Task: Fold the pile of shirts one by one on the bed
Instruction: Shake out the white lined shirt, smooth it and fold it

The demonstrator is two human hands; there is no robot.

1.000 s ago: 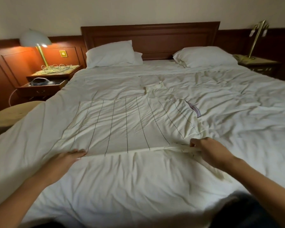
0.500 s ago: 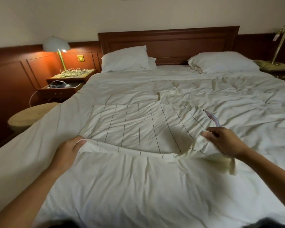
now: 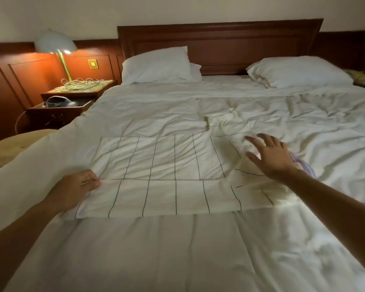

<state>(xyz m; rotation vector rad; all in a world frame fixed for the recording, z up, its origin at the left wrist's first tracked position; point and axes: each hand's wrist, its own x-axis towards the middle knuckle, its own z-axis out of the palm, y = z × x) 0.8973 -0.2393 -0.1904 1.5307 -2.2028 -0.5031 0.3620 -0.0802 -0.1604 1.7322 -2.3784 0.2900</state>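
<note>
A white shirt with thin black lines [image 3: 162, 163] lies spread on the white duvet [image 3: 177, 249] in the middle of the bed. Its near edge is folded back over itself, forming a flat band across the front. My left hand [image 3: 76, 188] pinches the left end of that fold between thumb and fingers. My right hand [image 3: 270, 154] hovers with fingers spread over the shirt's right side, near a crumpled sleeve, and holds nothing. A purple-edged bit of fabric [image 3: 303, 165] shows just beyond the right wrist.
Two white pillows [image 3: 158, 66] [image 3: 299, 72] lean at the dark wooden headboard [image 3: 219, 41]. On the left a nightstand [image 3: 72, 98] carries a lit lamp [image 3: 55, 43] and tangled cables, with its drawer open. A round stool [image 3: 11, 146] stands at the bed's left side.
Both hands carried the shirt's near edge forward and laid it down as a fold. My right hand let go and now hovers open; my left hand still pinches the fold.
</note>
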